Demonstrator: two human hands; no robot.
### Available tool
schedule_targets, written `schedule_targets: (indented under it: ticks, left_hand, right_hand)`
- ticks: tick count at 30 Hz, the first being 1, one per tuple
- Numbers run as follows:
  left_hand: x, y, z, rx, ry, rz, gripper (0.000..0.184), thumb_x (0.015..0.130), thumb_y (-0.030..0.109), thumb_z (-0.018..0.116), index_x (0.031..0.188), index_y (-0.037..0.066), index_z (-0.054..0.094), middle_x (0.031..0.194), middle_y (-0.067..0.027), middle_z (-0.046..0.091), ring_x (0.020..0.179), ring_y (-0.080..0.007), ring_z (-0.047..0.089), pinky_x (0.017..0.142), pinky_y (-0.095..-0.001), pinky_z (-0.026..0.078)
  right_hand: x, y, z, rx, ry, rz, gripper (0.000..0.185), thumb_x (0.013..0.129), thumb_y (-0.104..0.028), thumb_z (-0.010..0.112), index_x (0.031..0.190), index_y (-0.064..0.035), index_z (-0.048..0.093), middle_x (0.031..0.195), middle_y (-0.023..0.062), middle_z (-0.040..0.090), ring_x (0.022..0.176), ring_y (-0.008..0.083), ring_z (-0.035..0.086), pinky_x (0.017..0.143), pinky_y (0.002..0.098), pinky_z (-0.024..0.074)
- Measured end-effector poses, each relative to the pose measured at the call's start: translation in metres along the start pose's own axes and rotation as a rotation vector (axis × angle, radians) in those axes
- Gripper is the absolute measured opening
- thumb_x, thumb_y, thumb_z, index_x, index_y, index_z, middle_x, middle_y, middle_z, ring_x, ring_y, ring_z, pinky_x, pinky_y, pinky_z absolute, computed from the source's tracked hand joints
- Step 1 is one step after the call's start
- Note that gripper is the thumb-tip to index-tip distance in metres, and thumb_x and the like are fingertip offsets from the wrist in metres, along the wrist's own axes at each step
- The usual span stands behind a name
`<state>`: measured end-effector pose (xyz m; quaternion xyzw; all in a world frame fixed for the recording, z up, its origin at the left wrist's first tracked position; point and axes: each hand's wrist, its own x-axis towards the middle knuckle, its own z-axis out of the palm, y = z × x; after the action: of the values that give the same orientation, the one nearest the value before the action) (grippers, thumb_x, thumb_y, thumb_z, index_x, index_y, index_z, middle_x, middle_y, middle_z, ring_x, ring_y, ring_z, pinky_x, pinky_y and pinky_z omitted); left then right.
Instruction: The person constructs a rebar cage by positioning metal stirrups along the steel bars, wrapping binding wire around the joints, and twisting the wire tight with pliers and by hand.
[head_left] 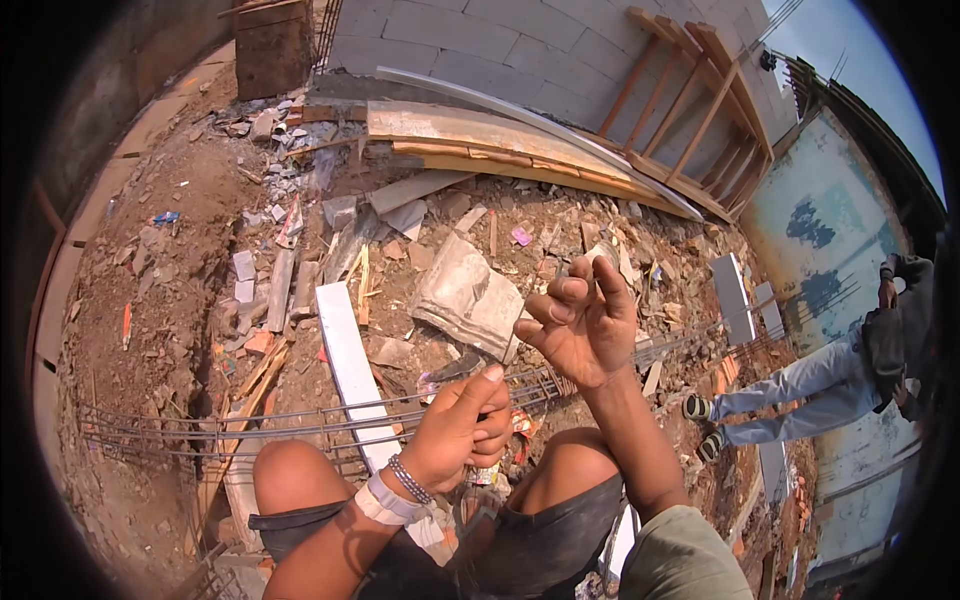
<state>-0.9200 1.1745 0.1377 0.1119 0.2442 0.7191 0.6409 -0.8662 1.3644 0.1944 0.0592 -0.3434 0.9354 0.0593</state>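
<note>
My left hand (462, 425), wearing a beaded bracelet and a pale wristband, is closed above the rebar, between my knees. A thin dark strand, perhaps wire, seems to rise from its thumb and fingertips. My right hand (592, 325) is raised farther forward and to the right, palm toward me. Its fingers are loosely curled and apart, and I make out nothing held in them. Under both hands a long cage of thin steel rebar (290, 428) runs across the view, partly hidden by my left hand and right forearm.
A white block (350, 360) lies under the rebar at left. Rubble and a broken concrete chunk (468, 290) cover the ground ahead. Planks (500, 140) lie along the grey block wall (450, 40). At right a person (800, 395) in light-blue trousers stands by a painted wall (820, 220).
</note>
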Motion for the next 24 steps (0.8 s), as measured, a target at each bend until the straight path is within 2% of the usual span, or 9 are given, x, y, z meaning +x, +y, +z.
schedule_targets:
  ticks: [3,4,8,11,14,17,18,24]
  left_hand:
    - [0.000,0.001,-0.001,0.002,-0.019,-0.006,0.044,0.107,0.042,0.039,0.073,0.015,0.034,0.055,0.0050,0.028,0.044,-0.0056,0.023,0.038,-0.0215,0.019]
    - [-0.001,0.001,-0.002,0.002,-0.028,-0.009,0.044,0.107,0.042,0.039,0.073,0.015,0.034,0.055,0.0050,0.028,0.044,-0.0056,0.023,0.038,-0.0214,0.019]
    - [-0.002,0.001,0.000,0.040,-0.004,0.004,0.044,0.107,0.042,0.039,0.073,0.014,0.034,0.055,0.0050,0.028,0.044,-0.0056,0.023,0.038,-0.0215,0.019]
    - [-0.002,-0.004,0.003,0.051,0.037,0.057,0.044,0.107,0.041,0.039,0.073,0.014,0.034,0.055,0.0051,0.028,0.045,-0.0057,0.023,0.038,-0.0216,0.020]
    - [-0.002,-0.005,0.003,0.039,0.073,0.143,0.044,0.107,0.041,0.040,0.073,0.014,0.034,0.055,0.0048,0.028,0.045,-0.0057,0.024,0.038,-0.0216,0.020]
    - [-0.004,-0.002,0.003,0.012,0.092,0.181,0.043,0.107,0.041,0.040,0.073,0.014,0.034,0.055,0.0043,0.028,0.045,-0.0059,0.024,0.038,-0.0215,0.020]
    - [-0.004,-0.003,0.003,0.012,0.097,0.181,0.043,0.107,0.041,0.040,0.073,0.014,0.034,0.055,0.0042,0.028,0.045,-0.0059,0.024,0.038,-0.0215,0.020]
    - [-0.003,-0.006,0.003,0.018,0.076,0.186,0.043,0.107,0.040,0.040,0.073,0.014,0.034,0.055,0.0040,0.028,0.044,-0.0059,0.024,0.038,-0.0217,0.019]
  right_hand:
    - [0.004,0.005,0.005,-0.006,-0.048,0.038,0.043,0.106,-0.043,0.040,0.112,-0.0138,0.071,0.082,-0.0037,0.061,0.074,0.0107,0.046,0.080,0.0317,0.0427]
    - [0.005,0.006,0.006,0.031,-0.051,0.033,0.041,0.106,-0.043,0.041,0.105,-0.0139,0.070,0.072,-0.0071,0.049,0.069,0.0080,0.040,0.072,0.0282,0.0401]
    - [0.005,0.010,0.011,0.049,-0.013,-0.006,0.046,0.107,-0.046,0.036,0.099,-0.0137,0.068,0.072,-0.0077,0.046,0.064,0.0075,0.034,0.062,0.0244,0.0341]
    - [0.006,0.009,0.014,-0.005,-0.040,-0.008,0.045,0.105,-0.049,0.039,0.108,-0.0138,0.067,0.074,-0.0071,0.047,0.067,0.0084,0.038,0.070,0.0260,0.0431]
    - [0.004,0.017,0.032,-0.081,0.191,-0.109,0.040,0.103,-0.046,0.045,0.120,-0.0130,0.061,0.085,-0.0054,0.058,0.081,0.0104,0.055,0.090,0.0316,0.0513]
    - [0.003,0.026,0.016,-0.165,0.180,-0.188,0.034,0.101,-0.039,0.051,0.123,-0.0140,0.057,0.107,-0.0014,0.067,0.110,0.0174,0.063,0.108,0.0472,0.0463]
    - [0.002,0.028,0.014,-0.184,0.191,-0.188,0.028,0.099,-0.032,0.057,0.122,-0.0144,0.057,0.109,-0.0014,0.068,0.112,0.0184,0.064,0.107,0.0472,0.0477]
    - [-0.002,0.029,0.007,-0.132,0.299,-0.162,0.023,0.097,-0.026,0.063,0.117,-0.0197,0.058,0.106,-0.0011,0.069,0.104,0.0194,0.067,0.102,0.0473,0.0519]
